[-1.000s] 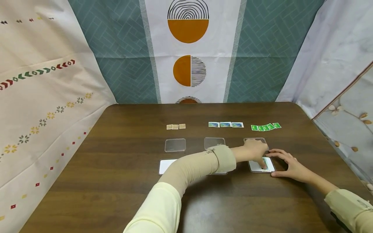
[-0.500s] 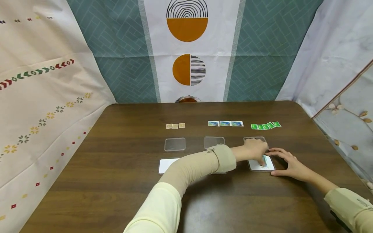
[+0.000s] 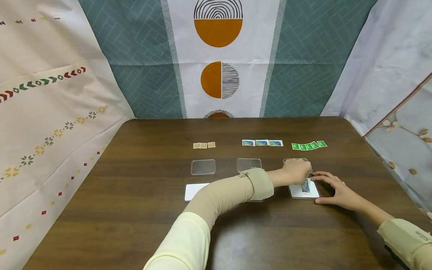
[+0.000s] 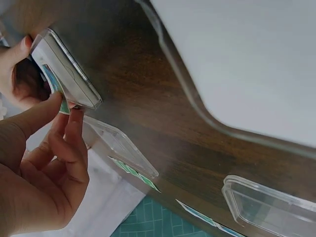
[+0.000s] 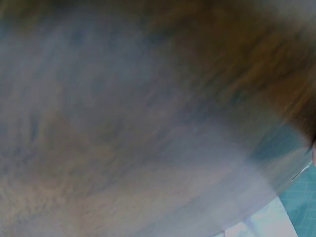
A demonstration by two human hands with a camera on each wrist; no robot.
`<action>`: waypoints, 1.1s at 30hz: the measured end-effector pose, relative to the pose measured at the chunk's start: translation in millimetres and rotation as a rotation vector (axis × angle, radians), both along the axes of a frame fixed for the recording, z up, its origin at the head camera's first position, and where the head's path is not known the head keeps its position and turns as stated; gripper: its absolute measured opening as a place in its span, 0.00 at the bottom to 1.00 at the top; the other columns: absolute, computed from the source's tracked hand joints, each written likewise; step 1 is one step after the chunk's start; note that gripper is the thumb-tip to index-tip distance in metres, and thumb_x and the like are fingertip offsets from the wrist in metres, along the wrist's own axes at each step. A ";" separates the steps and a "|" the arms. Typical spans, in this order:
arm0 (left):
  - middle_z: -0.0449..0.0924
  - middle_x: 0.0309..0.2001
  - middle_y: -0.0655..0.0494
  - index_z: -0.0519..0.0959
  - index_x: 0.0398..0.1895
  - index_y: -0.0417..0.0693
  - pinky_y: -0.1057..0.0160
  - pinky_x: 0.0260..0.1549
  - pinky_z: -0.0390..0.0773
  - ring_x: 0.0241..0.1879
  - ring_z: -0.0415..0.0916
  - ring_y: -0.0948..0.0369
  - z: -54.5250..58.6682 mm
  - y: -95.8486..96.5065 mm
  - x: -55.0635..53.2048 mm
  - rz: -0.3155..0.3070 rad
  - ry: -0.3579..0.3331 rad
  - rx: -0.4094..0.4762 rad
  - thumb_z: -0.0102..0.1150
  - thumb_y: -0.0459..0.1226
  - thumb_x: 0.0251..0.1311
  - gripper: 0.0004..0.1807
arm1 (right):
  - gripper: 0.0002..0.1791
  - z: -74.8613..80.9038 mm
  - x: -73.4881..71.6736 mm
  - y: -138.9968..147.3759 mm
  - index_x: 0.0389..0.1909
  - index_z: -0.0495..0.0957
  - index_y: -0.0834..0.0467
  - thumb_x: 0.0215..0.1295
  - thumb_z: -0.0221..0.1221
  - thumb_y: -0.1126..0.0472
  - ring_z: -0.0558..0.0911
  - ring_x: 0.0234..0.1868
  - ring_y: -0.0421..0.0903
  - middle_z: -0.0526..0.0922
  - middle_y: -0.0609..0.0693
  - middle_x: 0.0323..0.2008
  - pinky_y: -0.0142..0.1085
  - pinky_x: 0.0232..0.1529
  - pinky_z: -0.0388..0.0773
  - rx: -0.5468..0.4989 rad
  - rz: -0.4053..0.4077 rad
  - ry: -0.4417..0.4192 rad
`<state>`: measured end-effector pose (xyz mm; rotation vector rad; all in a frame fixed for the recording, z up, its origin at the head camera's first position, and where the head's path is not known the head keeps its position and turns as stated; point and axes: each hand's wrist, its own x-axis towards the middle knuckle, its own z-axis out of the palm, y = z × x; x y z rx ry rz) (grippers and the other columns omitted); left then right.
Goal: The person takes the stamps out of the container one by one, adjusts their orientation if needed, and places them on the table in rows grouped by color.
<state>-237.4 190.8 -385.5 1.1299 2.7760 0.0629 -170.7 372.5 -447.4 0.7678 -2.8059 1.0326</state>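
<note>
My left hand (image 3: 297,171) reaches across to the rightmost clear plastic case (image 3: 295,192), which has a white surface inside its rim. Between its thumb and fingers it pinches a blue-green stamp (image 4: 53,80), whose picture side shows over the white (image 3: 306,186). From the right, my right hand (image 3: 341,194) holds this case, with the thumb at the near edge and the index finger at the far corner. A clear lid (image 3: 305,160) behind the case is partly covered by my left hand. The right wrist view is mostly blurred.
Rows of tan stamps (image 3: 204,145), blue stamps (image 3: 262,143) and green stamps (image 3: 309,145) lie at the table's back. Clear lids (image 3: 203,167) lie before them. A white-filled case (image 3: 195,191) sits at left. My left sleeve (image 3: 222,195) hides most of the middle case.
My left hand has shifted slightly up and away over the case, and the stamp with it. More of the stamp's picture shows now. My right hand keeps its hold.
</note>
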 end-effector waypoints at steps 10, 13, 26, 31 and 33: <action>0.74 0.34 0.69 0.78 0.31 0.60 0.72 0.20 0.62 0.24 0.62 0.70 5.7 -9.9 0.7 -0.031 -0.002 0.010 0.55 0.34 0.61 0.08 | 0.36 1.1 -3.8 -0.4 0.57 0.72 0.55 0.42 0.72 0.64 0.51 0.56 0.20 0.63 0.41 0.58 0.60 0.43 0.54 -0.004 0.046 0.024; 0.76 0.42 0.72 0.80 0.39 0.63 0.72 0.25 0.67 0.29 0.66 0.71 10.1 -12.3 3.5 -0.047 -0.015 0.002 0.59 0.37 0.60 0.08 | 0.37 0.0 -2.7 0.9 0.57 0.71 0.56 0.41 0.72 0.65 0.50 0.55 0.20 0.62 0.39 0.59 0.60 0.43 0.54 0.001 0.042 0.025; 0.79 0.37 0.72 0.80 0.37 0.61 0.74 0.20 0.66 0.26 0.69 0.72 35.2 -44.7 27.4 -0.072 0.007 0.054 0.62 0.38 0.58 0.06 | 0.37 -4.6 3.4 1.7 0.58 0.71 0.54 0.42 0.72 0.65 0.52 0.55 0.27 0.60 0.34 0.60 0.61 0.42 0.54 0.015 0.020 0.016; 0.80 0.31 0.71 0.80 0.35 0.60 0.73 0.18 0.66 0.24 0.69 0.71 40.2 -72.0 32.7 -0.063 0.078 0.075 0.62 0.38 0.57 0.05 | 0.37 -5.7 1.9 0.7 0.58 0.70 0.55 0.42 0.72 0.65 0.58 0.53 0.50 0.59 0.34 0.61 0.61 0.42 0.54 0.020 0.029 0.023; 0.81 0.31 0.70 0.80 0.34 0.59 0.72 0.18 0.66 0.25 0.70 0.71 43.4 -82.7 31.3 -0.047 0.099 0.099 0.62 0.39 0.57 0.04 | 0.37 -5.5 0.0 0.6 0.57 0.70 0.55 0.41 0.72 0.65 0.59 0.52 0.54 0.59 0.34 0.62 0.61 0.41 0.54 0.021 0.031 0.033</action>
